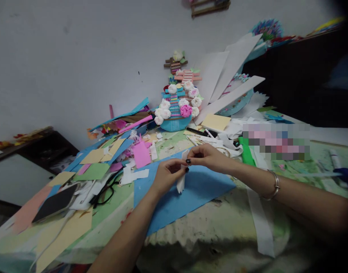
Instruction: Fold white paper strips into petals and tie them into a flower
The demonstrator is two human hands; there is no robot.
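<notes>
A narrow piece of gathered white paper is pinched between my two hands, over a blue sheet lying on the table. My left hand is closed around its middle, thumb and fingertips meeting. From the right, my right hand pinches the upper part, its fingertips touching those of the left. The lower end of the paper fans out slightly below the fingers. Part of it is hidden behind my fingers.
A blue paper guitar with white and pink flowers leans against the wall. A dark phone, coloured paper and a white cable lie left. A pink paper piece is near the blue sheet. White strips, pens and a green roll lie right.
</notes>
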